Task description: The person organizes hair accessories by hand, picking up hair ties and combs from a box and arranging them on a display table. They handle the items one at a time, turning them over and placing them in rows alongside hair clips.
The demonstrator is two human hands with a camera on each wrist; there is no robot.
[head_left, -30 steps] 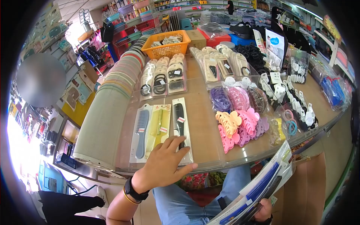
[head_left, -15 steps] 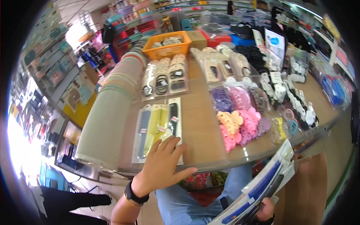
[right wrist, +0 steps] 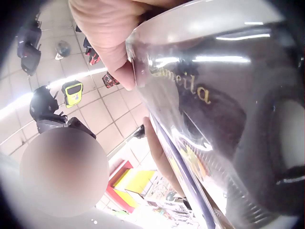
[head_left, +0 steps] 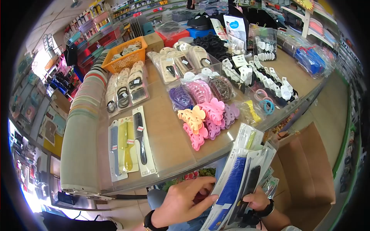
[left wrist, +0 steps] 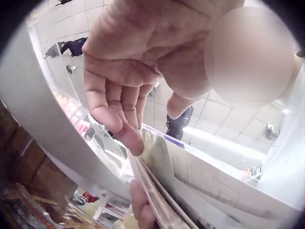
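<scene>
My right hand [head_left: 257, 200] grips a fanned stack of packaged combs, with a blue comb [head_left: 234, 177] and a black comb [head_left: 252, 181] facing up. In the right wrist view, its thumb and fingers hold the clear packaging [right wrist: 190, 90] by the edge. Beside the stack's left side is my left hand [head_left: 187, 200], fingers loosely bent; the left wrist view has its fingertips [left wrist: 133, 143] at the pack edges, thumb apart. On the table lie three packaged combs: grey-blue [head_left: 114, 146], yellow [head_left: 126, 148] and black [head_left: 140, 138].
Claw clips [head_left: 208, 119], carded hair ties [head_left: 123, 96] and an orange basket [head_left: 125, 56] stand on the table [head_left: 173, 154]. A rolled, pale cover [head_left: 83, 146] runs along its left side. An open cardboard box [head_left: 308, 169] sits at the lower right.
My left hand has left the packs on the table and moved right to the stack in my right hand. The head view has turned right, and the held stack appears more upright.
</scene>
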